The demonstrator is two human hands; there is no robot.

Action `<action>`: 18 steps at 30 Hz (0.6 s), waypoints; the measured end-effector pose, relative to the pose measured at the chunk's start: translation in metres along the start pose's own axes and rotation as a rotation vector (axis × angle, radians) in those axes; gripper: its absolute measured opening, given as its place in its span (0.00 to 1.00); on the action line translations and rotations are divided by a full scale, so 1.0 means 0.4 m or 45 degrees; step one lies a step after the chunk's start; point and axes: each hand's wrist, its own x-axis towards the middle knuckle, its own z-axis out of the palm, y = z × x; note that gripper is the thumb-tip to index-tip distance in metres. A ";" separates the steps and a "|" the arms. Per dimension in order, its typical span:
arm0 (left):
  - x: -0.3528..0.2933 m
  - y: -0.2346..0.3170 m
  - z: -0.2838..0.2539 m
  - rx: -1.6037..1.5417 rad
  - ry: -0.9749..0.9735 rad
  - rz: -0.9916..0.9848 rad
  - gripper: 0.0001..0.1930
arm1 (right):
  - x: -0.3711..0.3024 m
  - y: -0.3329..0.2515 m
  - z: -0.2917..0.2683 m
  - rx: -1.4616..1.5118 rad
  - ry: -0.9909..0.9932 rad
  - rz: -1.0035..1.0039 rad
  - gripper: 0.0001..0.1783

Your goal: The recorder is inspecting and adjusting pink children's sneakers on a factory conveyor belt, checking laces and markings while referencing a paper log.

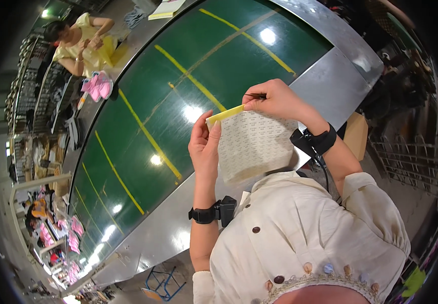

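Note:
Between my two hands hangs a white sheet covered in rows of small dark print, with a yellow strip along its top edge. My left hand grips the sheet's upper left corner, thumb in front and fingers behind. At the upper right corner my right hand pinches the yellow edge. A thin dark pointed tool sticks out from the fingers of that hand; its exact kind is not clear. The sheet is held over the near metal edge of the table, in front of my body.
A green conveyor belt with yellow cross lines runs past, framed by a metal border. Across it a person in yellow works beside pink shoes. A blue-framed stool stands below; a wire rack is at right.

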 end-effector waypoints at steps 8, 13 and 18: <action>-0.009 0.026 -0.091 -0.123 0.328 0.063 0.09 | 0.041 -0.069 0.051 0.090 -0.062 -0.075 0.13; -0.016 0.026 -0.139 -0.166 0.432 0.047 0.11 | 0.038 -0.090 0.062 -0.067 -0.097 -0.326 0.16; -0.025 0.016 -0.149 -0.146 0.482 0.077 0.15 | 0.038 -0.098 0.082 -0.192 -0.099 -0.375 0.15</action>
